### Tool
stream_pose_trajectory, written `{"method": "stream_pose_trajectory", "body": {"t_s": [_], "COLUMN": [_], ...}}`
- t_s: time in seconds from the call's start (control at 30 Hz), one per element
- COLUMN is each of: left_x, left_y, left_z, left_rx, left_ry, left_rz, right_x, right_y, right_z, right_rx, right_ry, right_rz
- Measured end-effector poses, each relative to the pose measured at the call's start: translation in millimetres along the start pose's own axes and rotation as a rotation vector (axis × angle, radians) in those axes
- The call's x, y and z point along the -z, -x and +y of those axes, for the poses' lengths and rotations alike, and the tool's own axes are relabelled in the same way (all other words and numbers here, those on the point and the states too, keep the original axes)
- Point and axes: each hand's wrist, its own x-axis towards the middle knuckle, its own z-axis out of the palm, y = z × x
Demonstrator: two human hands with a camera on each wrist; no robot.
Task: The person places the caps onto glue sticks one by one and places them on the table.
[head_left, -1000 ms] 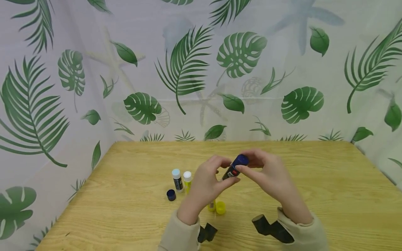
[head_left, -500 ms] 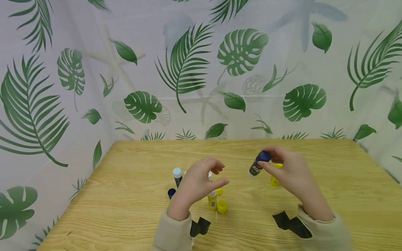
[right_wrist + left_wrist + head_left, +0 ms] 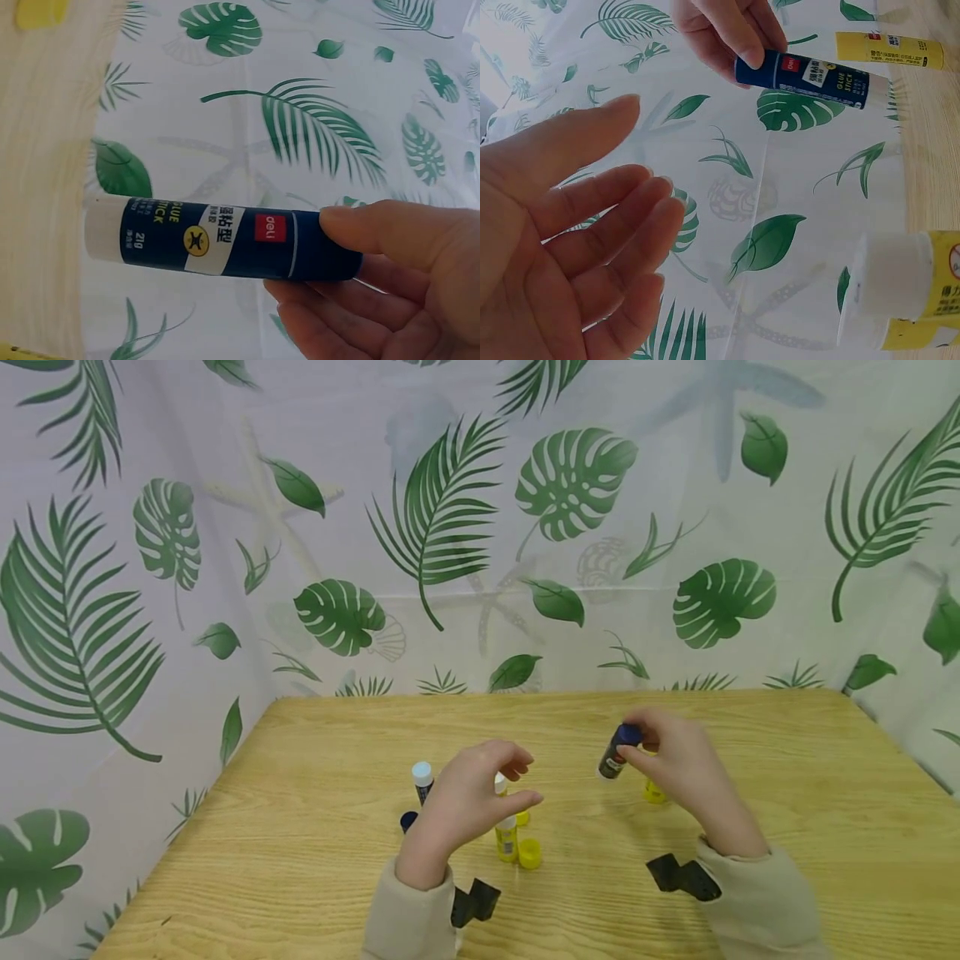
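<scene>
My right hand pinches a dark blue glue stick by its capped end, thumb on one side and fingers on the other. In the right wrist view the glue stick tilts with its white base away from the palm. A yellow glue stick stands partly hidden behind that hand; the left wrist view shows it as a yellow tube. My left hand hovers with fingers parted and loosely bent, nothing between them. Beside it stands an uncapped yellow glue stick with a white top.
Left of the left hand are a pale-topped dark glue stick and a dark blue cap. A yellow cap lies by the front yellow stick, another yellow cap behind. Leaf-patterned cloth rises behind the wooden table.
Both hands were at the blue glue stick; the left has let go and drawn back slightly left. The right has carried the stick to the right, beside the yellow one, and lately barely moved.
</scene>
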Motion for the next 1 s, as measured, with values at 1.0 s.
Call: {"method": "stream_pose_trajectory", "body": {"t_s": [1.0], "left_x": [5.2], "left_y": [1.5], "left_z": [-8.0], "left_rx": [-0.015], "left_ry": [0.018], "left_rz": [0.017], "right_x": [-36], "right_y": [-14.0], "right_z": [35], "right_rx": [-0.079], "right_ry": [0.056], "right_rz": [-0.155]}}
